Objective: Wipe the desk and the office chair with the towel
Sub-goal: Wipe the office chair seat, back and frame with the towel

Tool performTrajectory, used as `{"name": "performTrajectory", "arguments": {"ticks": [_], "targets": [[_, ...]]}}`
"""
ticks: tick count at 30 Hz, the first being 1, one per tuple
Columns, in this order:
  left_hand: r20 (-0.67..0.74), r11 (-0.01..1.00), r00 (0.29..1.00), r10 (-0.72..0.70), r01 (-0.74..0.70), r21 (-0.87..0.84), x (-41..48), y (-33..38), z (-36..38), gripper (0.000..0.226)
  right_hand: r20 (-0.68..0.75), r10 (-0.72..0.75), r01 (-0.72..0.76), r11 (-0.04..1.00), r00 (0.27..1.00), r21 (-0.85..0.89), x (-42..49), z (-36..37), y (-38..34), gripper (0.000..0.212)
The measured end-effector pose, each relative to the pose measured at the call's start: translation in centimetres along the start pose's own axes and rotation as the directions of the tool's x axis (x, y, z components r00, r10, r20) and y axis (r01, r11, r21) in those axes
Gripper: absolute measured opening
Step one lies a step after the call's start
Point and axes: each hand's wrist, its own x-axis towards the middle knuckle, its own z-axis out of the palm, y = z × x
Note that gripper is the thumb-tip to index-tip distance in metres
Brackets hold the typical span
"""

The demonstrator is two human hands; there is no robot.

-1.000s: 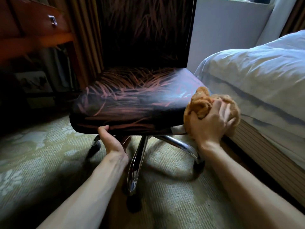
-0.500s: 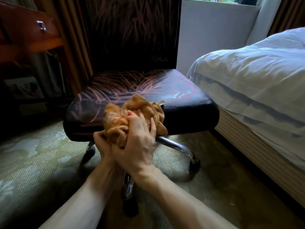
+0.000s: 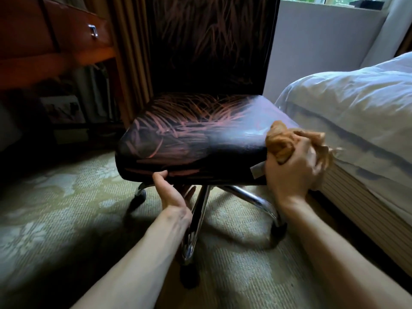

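The towel (image 3: 279, 141) is a crumpled, golden-brown wad of soft cloth, pressed against the front right corner of the office chair (image 3: 194, 139). The right hand (image 3: 292, 172) grips it, fingers curled tight round the bunch, with loose folds spilling out on the far side towards the bed (image 3: 356, 103). The left hand (image 3: 171, 192) holds the chair's front edge: its thumb lies on the front face of the seat and its fingers reach beneath.

The seat is a thick, rounded cushion in glossy dark upholstery streaked with pinkish, grass-like strokes. The tall, flat backrest carries the same pattern. A small white tag (image 3: 257, 171) hangs at the seat's lower front, just beside the right hand. Below, curved chrome legs (image 3: 247, 198) spread out to dark casters (image 3: 189, 275) on a pale green carpet (image 3: 66, 208) with a woven floral texture.

The desk (image 3: 51, 56) stands to the left, made of polished reddish-brown wood. Its drawer (image 3: 78, 30) is closed and has a small metal pull (image 3: 93, 30), so its contents are hidden. The space under the desk is too dark to make out. Pleated striped curtains (image 3: 131, 63) hang between desk and chair. On the right, the bed has smooth white linen over a ribbed base.
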Motion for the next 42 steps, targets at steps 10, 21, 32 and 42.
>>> {"name": "performTrajectory", "arguments": {"ticks": [10,21,32,42], "targets": [[0.205,0.984,0.979,0.019,0.019,-0.180,0.3,-1.0,0.4,0.045,0.287,-0.352,0.301,0.931,0.891,0.208,-9.6,3.7,-9.7,0.052],[-0.157,0.989,0.983,-0.100,0.080,-0.126,-0.5,5.2,-2.1,0.064,-0.158,-0.104,0.155,0.919,0.982,0.362,-3.2,0.9,-6.8,0.045],[-0.243,0.994,0.966,-0.090,0.104,0.046,0.4,7.6,-3.2,0.041,0.101,-0.235,0.212,0.958,0.967,0.192,-8.0,3.5,-6.9,0.054],[-0.196,0.998,0.981,0.015,-0.004,0.057,-1.1,6.2,-2.5,0.048,0.317,-0.167,0.008,0.895,0.933,0.447,-13.0,4.8,-15.2,0.044]]}}
